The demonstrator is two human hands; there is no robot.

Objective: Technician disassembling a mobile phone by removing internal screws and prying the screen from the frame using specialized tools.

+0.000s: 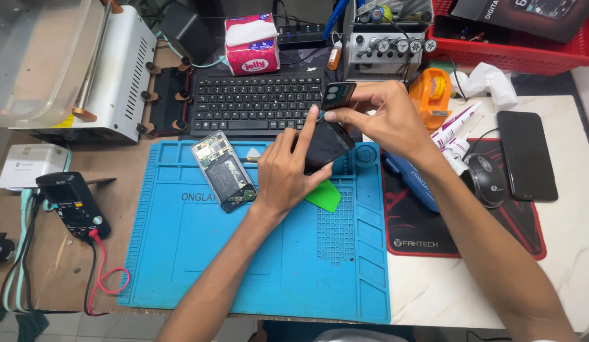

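A: Hands first — where are they?

B: Both over the top edge of the blue silicone repair mat, just in front of the black keyboard. The left hand cradles a dark glossy phone back panel from below, fingers curled up along its left edge and closed on it. The right hand pinches the panel's top end, by the camera cut-out, thumb and forefinger shut on it.

A: Panel's position?

B: Lifted off the mat, tilted, top end toward the keyboard. A green plastic pick lies on the mat just below it, partly under the left hand.

A: Nearby?

B: An opened phone body with bare circuit board lies flat on the mat, just left of the left hand — apart from it. A small white triangular pick sits between them.

A: Rest of the bench?

B: Black multimeter with red lead at far left, black mouse on a red-edged pad, a dark phone face down at right.
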